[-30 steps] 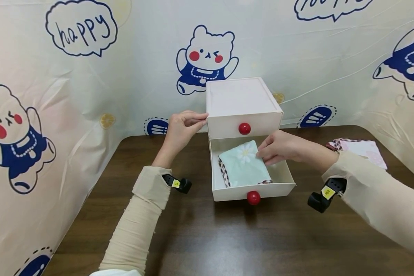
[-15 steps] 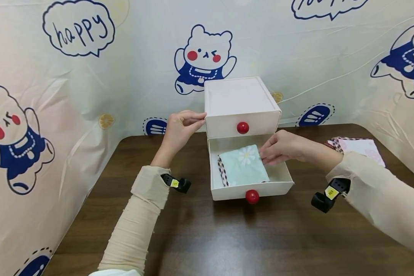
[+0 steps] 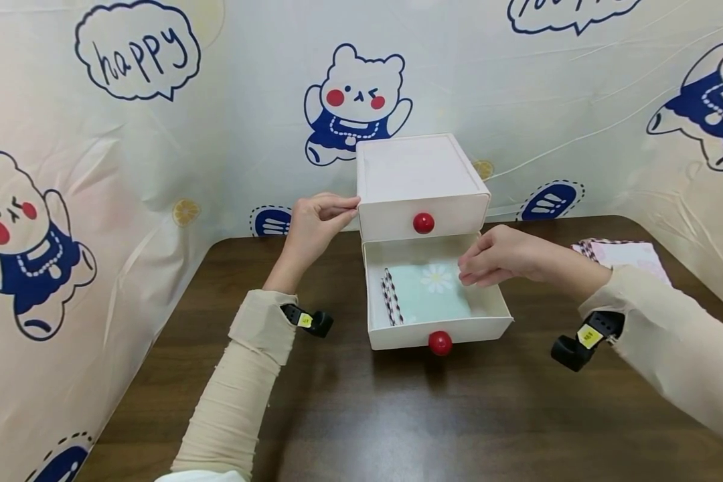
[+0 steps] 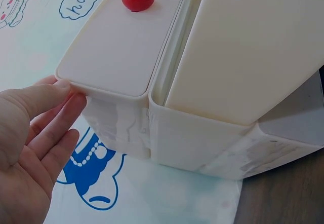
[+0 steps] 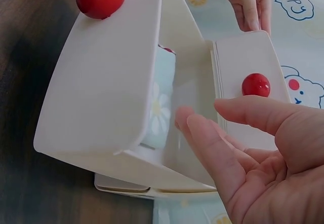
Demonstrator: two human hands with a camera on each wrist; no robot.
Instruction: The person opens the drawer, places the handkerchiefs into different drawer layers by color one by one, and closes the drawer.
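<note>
A white drawer box [image 3: 424,164] with two stacked drawers stands on the table. Its lower drawer [image 3: 488,328] is pulled out, and a folded mint-green cloth [image 3: 436,298] with a white daisy and checked trim lies inside. My left hand [image 3: 319,224] pinches the upper left front corner of the box; in the left wrist view the thumb is on the front edge and the fingers on the side. Over the right side of the lower drawer, my right hand [image 3: 503,258] hovers with loosely bent fingers, holding nothing. The right wrist view shows its fingertips apart from the cloth.
Each drawer has a red round knob, the upper one [image 3: 424,223] and the lower one [image 3: 440,343]. A pink folded cloth [image 3: 629,258] with checked trim lies at the table's right rear. A printed curtain [image 3: 247,120] hangs behind the brown table [image 3: 337,415].
My right hand has let go of the mint-green cloth and shifted slightly right. The cloth has settled flat in the lower drawer. My left hand stays at the box corner.
</note>
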